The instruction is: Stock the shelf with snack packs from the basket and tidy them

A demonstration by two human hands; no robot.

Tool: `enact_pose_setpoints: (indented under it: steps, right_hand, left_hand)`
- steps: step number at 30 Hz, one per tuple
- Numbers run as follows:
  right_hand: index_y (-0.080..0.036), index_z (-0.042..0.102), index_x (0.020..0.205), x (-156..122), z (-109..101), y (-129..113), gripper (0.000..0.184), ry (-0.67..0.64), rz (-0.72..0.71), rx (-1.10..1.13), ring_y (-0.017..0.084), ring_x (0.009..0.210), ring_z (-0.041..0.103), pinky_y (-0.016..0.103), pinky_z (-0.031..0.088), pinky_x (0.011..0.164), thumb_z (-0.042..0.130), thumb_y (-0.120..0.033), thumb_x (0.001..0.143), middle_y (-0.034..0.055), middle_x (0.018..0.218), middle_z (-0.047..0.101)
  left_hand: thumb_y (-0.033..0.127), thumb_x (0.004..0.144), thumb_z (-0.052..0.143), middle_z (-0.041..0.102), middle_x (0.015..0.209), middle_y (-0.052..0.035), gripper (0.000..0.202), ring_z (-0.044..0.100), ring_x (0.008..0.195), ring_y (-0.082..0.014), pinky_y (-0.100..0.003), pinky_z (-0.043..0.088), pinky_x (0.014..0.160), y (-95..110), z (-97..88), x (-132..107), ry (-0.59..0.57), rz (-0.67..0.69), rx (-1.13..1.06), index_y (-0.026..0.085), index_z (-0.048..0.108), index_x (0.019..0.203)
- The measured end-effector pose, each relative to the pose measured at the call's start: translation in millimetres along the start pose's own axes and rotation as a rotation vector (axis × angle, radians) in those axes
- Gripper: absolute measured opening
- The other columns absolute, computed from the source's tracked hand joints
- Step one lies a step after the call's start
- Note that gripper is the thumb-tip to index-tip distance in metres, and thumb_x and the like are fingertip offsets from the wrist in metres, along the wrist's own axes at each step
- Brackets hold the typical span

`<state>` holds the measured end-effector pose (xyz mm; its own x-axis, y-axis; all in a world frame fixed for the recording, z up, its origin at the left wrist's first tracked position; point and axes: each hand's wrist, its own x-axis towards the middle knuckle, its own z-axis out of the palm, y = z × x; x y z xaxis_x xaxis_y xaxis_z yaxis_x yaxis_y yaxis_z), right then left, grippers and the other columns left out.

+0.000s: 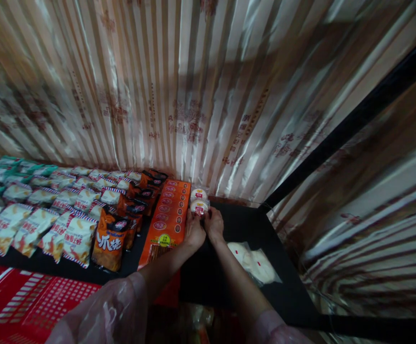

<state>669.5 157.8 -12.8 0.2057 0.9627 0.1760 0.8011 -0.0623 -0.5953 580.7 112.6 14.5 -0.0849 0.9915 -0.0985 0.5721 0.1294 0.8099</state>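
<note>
Two small round white cakes in clear wrap with red labels lie in line on the black shelf, against the striped curtain. The nearer wrapped cake (pixel 199 207) is between my hands; the farther cake (pixel 198 194) lies just behind it. My left hand (pixel 195 232) has its fingers closed on the near edge of the nearer pack. At the pack's right side, my right hand (pixel 214 224) pinches it too. Left of my hands is a long orange snack box (pixel 170 205). To the right, two flat white rounds (pixel 252 262) lie in clear bags.
White snack bags (pixel 80 236), orange-and-black snack bags (pixel 109 241) and green packs (pixel 0 169) stand in rows at left. A red plastic basket (pixel 50 298) is at lower left. A black metal post (pixel 336 138) slants up on the right, beside the curtain (pixel 200 86).
</note>
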Motion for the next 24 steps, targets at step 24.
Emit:
enact_pose_setpoints:
  steps: [24]
  right_hand:
    - [-0.011,0.063,0.106,21.8,15.7,1.0,0.032,0.061,-0.004,0.065,0.021,0.098,0.055,0.031,0.041,0.087,0.044,-0.024,0.083,0.0135,0.103,0.064]
  left_hand:
    - [0.000,0.076,0.045,0.025,0.151,-0.0148,0.047,0.022,0.140,-0.0231,-0.032,0.022,0.114,-0.1,1.4,21.9,-0.024,-0.015,0.050,0.009,0.054,0.122]
